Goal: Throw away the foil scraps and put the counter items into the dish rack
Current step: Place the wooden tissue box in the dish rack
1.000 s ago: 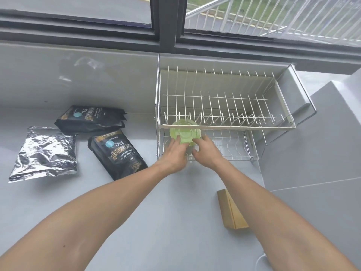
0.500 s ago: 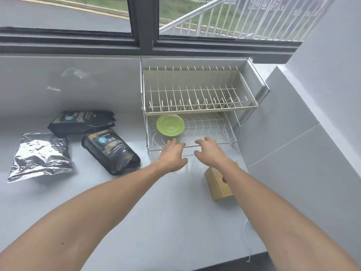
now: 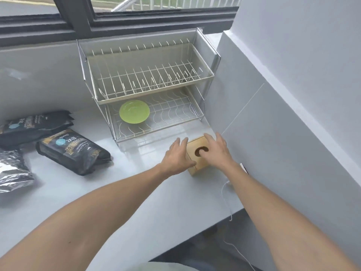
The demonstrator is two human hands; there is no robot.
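Dish rack (image 3: 148, 83) first, biggest thing in play: two wire tiers pushed back under the window (image 3: 136, 14), tight to the corner so it sits out of your way. Its upper tier stands bare; the green plate (image 3: 134, 112) lies flat on the left of the lower tier, low enough to clear the shelf above.

Next, the pale grey surface (image 3: 136, 192), glossy and reflective, running into a grey tiled wall (image 3: 293, 133) on your right. Two black coffee bags (image 3: 72, 151) lie on their sides at the left, and a crinkled foil pouch (image 3: 11, 173) sits at the far left edge, well apart from your hands.

Now the wooden box (image 3: 197, 153), just in front of the rack, round hole in its top. Your left hand (image 3: 178, 156) flanks its left side and your right hand (image 3: 216, 149) hovers over its top, fingers spread, not yet closed; whether they touch, I can't tell. Looks like a two-handed lift is coming. A thin white cord (image 3: 226, 196) trails off the edge.
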